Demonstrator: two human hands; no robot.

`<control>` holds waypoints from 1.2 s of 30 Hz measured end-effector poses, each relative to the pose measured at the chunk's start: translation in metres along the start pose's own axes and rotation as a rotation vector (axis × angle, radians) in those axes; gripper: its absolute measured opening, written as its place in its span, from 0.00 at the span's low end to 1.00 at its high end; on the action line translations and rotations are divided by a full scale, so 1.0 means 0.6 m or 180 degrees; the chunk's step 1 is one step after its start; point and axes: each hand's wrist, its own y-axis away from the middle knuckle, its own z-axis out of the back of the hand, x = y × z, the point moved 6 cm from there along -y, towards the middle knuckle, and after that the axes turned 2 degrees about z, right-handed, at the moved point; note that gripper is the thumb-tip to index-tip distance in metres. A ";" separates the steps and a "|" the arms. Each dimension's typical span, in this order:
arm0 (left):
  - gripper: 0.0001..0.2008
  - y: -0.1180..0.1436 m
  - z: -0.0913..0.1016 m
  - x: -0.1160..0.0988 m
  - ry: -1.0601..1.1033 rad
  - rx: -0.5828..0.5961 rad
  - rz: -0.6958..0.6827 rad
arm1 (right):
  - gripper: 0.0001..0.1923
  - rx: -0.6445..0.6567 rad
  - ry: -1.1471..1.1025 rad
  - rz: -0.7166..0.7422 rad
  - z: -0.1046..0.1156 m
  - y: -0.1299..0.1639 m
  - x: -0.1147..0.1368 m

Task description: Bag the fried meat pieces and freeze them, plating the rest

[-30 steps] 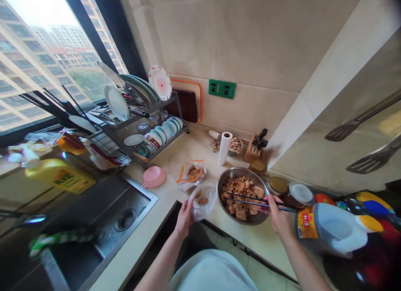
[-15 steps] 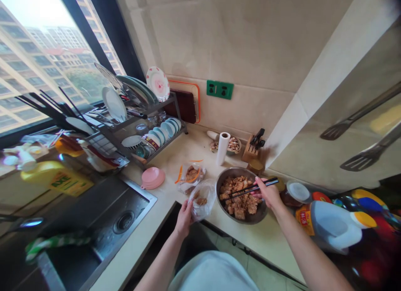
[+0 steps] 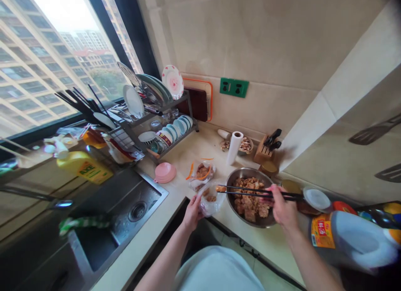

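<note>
My right hand [image 3: 283, 207] is closed around a pair of black chopsticks [image 3: 250, 191]. Their tips pinch a brown piece of meat [image 3: 221, 188] at the mouth of a clear plastic bag [image 3: 216, 205]. My left hand [image 3: 192, 213] grips that bag by its near left edge, and some brown pieces lie inside it. Beneath the chopsticks stands a steel bowl [image 3: 230, 199] of coated brown meat chunks [image 3: 250, 209]. Just behind the held bag, a second bag with an orange seal [image 3: 203, 172] also contains brown meat.
A black sink [image 3: 103, 241] lies left, with a yellow detergent bottle [image 3: 86, 168]. Pink lids [image 3: 165, 173], a dish rack [image 3: 138, 128], a paper roll [image 3: 234, 148] and a knife block [image 3: 266, 149] stand farther back. A large jug [image 3: 354, 234] is at right.
The chopsticks have come out of the bowl and moved left, carrying a piece of meat to the bag. My left hand still holds the bag. The camera view has turned slightly left.
</note>
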 end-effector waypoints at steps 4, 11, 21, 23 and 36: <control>0.18 -0.008 0.006 -0.001 0.0034 -0.0007 -0.0012 | 0.19 0.0802 0.0768 0.0746 -0.122 0.050 -0.003; 0.26 -0.018 0.006 0.001 -0.0168 0.0045 0.0034 | 0.18 0.0608 0.0920 0.0878 -0.058 0.073 0.017; 0.20 -0.014 -0.001 -0.001 -0.0178 0.0014 0.0028 | 0.24 -0.0538 0.0799 -0.0085 0.262 0.083 -0.007; 0.19 -0.011 0.000 0.000 -0.0178 -0.0026 0.0019 | 0.25 -0.0558 0.0600 -0.0221 0.259 0.086 -0.033; 0.17 -0.008 -0.001 0.006 -0.0130 -0.0076 0.0022 | 0.24 -0.0259 0.0195 -0.0204 0.206 0.071 -0.065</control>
